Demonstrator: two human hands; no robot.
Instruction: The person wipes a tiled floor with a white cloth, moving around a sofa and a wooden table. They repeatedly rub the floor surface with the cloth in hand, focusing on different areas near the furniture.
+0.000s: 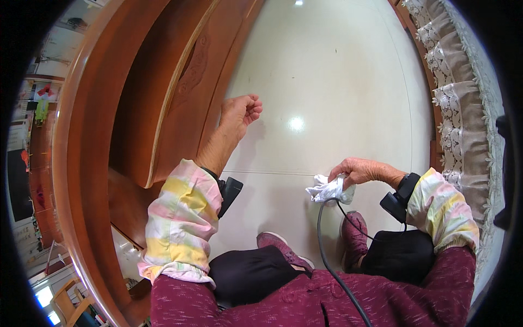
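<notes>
My right hand (357,171) grips a crumpled white cloth (325,190) above the pale floor, with the cloth bunched under the fingers. My left hand (242,109) reaches forward beside a reddish-brown wooden panel with a carved ornament (195,67). Its fingers are curled in, and nothing shows in them. Whether that hand touches the wood cannot be told. A black cable (320,233) passes in front of the cloth and runs down over my maroon top (261,302).
Wooden furniture with a curved, glossy edge (67,122) rises on the left. Lace-trimmed fabric (449,106) hangs over wooden furniture on the right. Glossy floor (327,102) lies between them, with small dark specks. My maroon shoes (354,235) stand close below.
</notes>
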